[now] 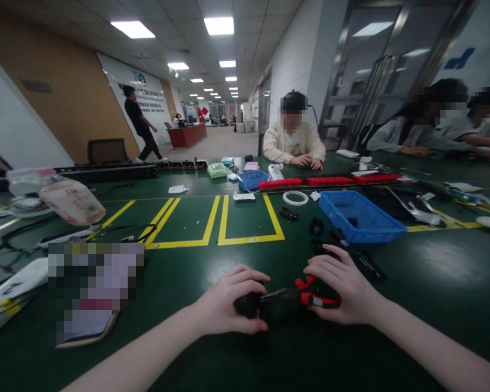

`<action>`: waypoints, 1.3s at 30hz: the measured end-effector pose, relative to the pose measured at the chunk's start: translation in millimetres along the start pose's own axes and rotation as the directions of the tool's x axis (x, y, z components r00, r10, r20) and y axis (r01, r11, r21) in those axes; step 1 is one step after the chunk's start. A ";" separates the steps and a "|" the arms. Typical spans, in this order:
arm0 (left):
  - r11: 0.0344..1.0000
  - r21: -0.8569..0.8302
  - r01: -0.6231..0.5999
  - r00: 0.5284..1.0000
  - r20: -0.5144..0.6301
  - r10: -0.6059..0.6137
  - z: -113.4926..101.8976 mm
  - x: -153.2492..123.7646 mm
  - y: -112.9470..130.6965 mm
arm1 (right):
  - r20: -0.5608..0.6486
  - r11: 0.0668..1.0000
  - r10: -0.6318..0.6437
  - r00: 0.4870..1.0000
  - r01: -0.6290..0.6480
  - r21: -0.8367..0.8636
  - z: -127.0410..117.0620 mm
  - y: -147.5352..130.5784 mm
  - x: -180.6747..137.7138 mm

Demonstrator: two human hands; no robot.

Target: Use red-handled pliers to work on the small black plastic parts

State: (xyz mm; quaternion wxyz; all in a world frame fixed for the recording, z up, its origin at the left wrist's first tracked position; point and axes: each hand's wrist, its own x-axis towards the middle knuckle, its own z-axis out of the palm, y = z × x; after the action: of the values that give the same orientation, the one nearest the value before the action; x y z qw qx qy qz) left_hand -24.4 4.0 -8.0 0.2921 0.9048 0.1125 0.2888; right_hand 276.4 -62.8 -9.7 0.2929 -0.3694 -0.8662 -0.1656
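Note:
My left hand (228, 299) is curled around a small black part (248, 305) that rests on the green table (245, 348). My right hand (343, 283) grips red-handled pliers (306, 295) by the handles. The dark jaws of the pliers point left and reach the black part. Both hands sit close together near the table's front edge. Most of the black part is hidden under my left fingers.
A blue bin (359, 216) stands right of centre, with several small black parts (316, 226) beside it. Yellow tape boxes (249, 218) mark the middle. A white ring (295, 197), red trays (330, 181), a plastic bag (71, 201) and cables lie around. People sit across the table.

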 end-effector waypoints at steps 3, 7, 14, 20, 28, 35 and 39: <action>0.999 0.007 0.046 0.998 0.039 -0.046 -0.6 -0.1 1.1 | -0.066 0.999 -0.013 0.998 0.010 -0.048 3.3 -0.1 -4.1; 0.999 0.021 0.051 0.998 0.039 -0.051 -1.8 -0.1 2.8 | -0.096 0.998 -0.014 0.995 0.008 -0.067 6.5 -0.7 -7.0; 0.996 0.081 0.038 0.999 -0.006 -0.037 2.2 -3.1 -1.9 | -0.017 0.999 0.038 0.999 -0.038 -0.022 4.5 -2.3 -0.9; 0.995 0.093 0.035 0.996 -0.087 -0.027 7.3 -7.9 -9.4 | 0.009 0.996 0.095 0.995 -0.095 0.000 4.8 -6.8 3.0; 0.996 0.067 0.054 0.995 -0.089 -0.048 8.0 -10.5 -10.5 | -0.087 0.995 0.062 0.994 -0.069 -0.077 6.1 -9.0 -3.3; 0.995 0.076 0.057 0.994 -0.098 -0.049 8.6 -9.2 -8.8 | -0.086 0.996 0.039 0.996 -0.045 -0.076 7.3 -7.0 -2.6; 0.995 0.087 0.056 0.995 -0.085 -0.049 7.1 -8.1 -5.9 | -0.043 0.998 0.052 0.998 -0.053 -0.024 9.9 -7.5 -1.4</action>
State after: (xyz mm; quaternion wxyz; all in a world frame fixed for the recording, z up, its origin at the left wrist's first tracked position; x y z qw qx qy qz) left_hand -27.0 2.4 -19.9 0.2542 0.9008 0.1611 0.3131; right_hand 267.8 -63.7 -18.7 0.3109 -0.3920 -0.8476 -0.1766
